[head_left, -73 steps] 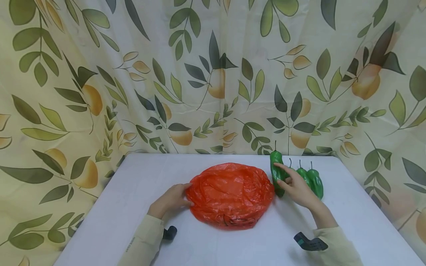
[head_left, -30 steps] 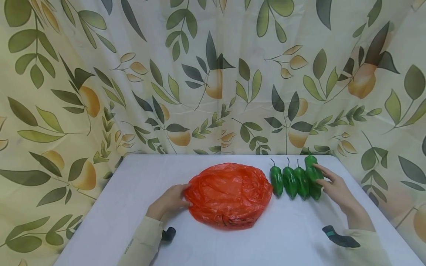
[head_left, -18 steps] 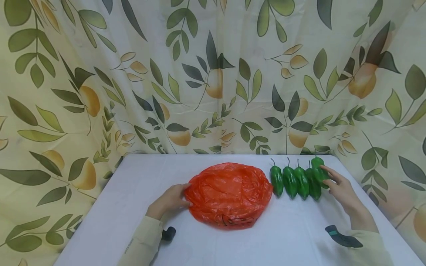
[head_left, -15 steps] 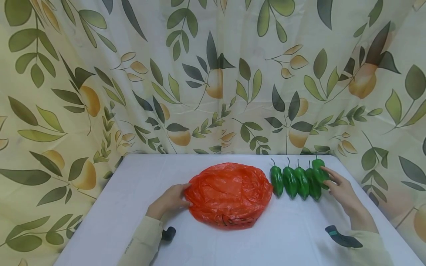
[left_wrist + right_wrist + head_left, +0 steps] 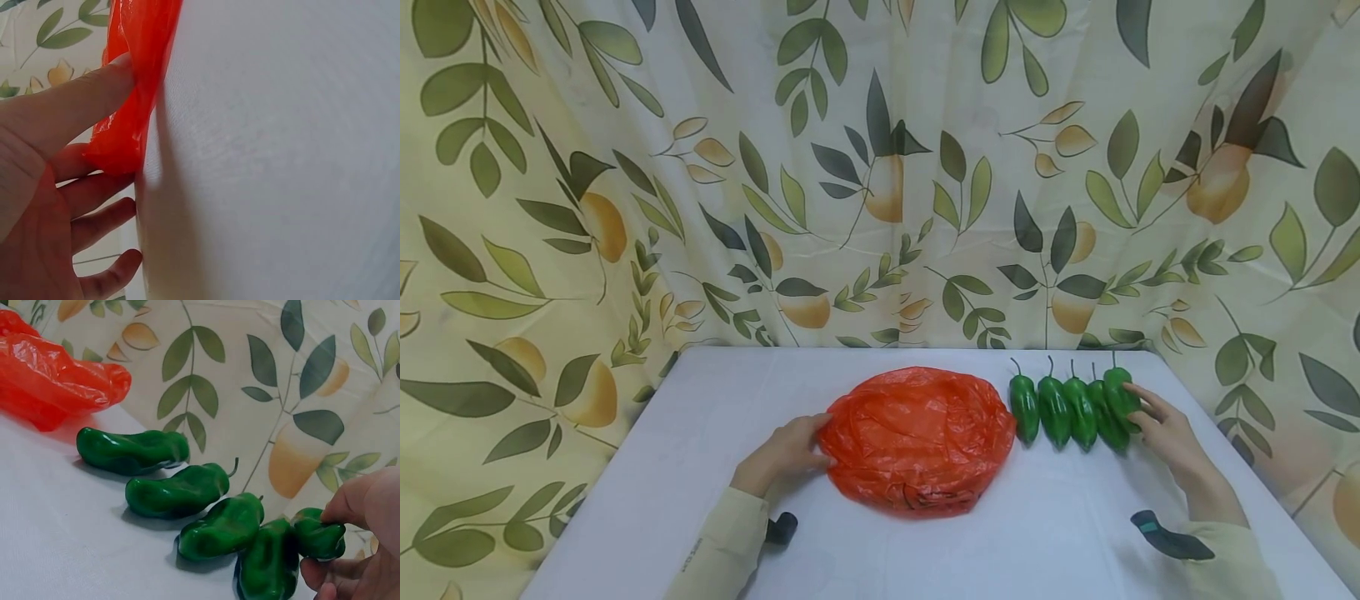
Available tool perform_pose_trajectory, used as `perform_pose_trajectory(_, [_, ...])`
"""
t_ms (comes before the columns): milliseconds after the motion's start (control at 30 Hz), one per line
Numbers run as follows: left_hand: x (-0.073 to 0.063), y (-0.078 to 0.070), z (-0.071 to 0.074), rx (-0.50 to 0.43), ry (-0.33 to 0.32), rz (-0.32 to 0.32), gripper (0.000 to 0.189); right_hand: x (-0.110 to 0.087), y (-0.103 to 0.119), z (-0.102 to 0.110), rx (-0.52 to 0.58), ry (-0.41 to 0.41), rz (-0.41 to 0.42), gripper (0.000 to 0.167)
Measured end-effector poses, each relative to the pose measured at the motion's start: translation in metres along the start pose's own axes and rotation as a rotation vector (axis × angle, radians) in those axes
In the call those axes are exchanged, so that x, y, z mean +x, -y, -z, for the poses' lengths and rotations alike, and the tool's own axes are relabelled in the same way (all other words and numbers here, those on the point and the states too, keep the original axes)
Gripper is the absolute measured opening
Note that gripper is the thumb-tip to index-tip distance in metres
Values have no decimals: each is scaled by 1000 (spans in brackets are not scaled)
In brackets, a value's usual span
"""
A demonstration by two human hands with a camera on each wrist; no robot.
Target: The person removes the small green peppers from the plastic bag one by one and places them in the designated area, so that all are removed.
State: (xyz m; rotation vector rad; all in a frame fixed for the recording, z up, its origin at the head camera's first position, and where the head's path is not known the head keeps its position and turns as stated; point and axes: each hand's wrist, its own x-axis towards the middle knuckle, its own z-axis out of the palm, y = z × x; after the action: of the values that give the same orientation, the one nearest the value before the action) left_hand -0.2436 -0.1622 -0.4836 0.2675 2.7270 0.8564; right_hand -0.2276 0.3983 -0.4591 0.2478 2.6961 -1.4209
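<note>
A crumpled red plastic bag (image 5: 917,442) lies spread on the white table. My left hand (image 5: 782,450) pinches its left edge; in the left wrist view the thumb (image 5: 94,94) lies over the red film with fingers behind it. Several glossy green peppers (image 5: 1023,408) stand in a row to the right of the bag, stems toward the curtain. My right hand (image 5: 1168,429) grips the rightmost pepper (image 5: 1118,390) between thumb and fingers. In the right wrist view that pepper (image 5: 317,532) is right against its neighbour (image 5: 270,562).
The white table (image 5: 880,558) ends at a back edge below a leaf-and-fruit curtain (image 5: 880,250), which also runs along the left and right sides. Dark straps with camera mounts (image 5: 782,528) sit at both wrists.
My right hand has carried a pepper from beside the bag to the row's right end and lowered it there. The neighbouring pepper now tilts. My left hand stays at the bag's edge.
</note>
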Motion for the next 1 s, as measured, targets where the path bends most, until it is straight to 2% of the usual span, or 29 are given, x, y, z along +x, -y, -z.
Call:
perform_pose_trajectory(133, [-3,-2,0,35,2,-11,80,0,-3,2,-14,-8,7,61])
perform_pose_trajectory(400, [-5,-4,0,94,0,13,81,0,-8,6,-3,-35,-5,60])
perform_pose_trajectory(600, [-3,-3,0,98,4,9,81,2,-13,7,1,-68,-28,59])
perform_pose_trajectory(1000, [-5,-3,1,110,5,-2,81,3,-19,9,-13,-55,-58,61])
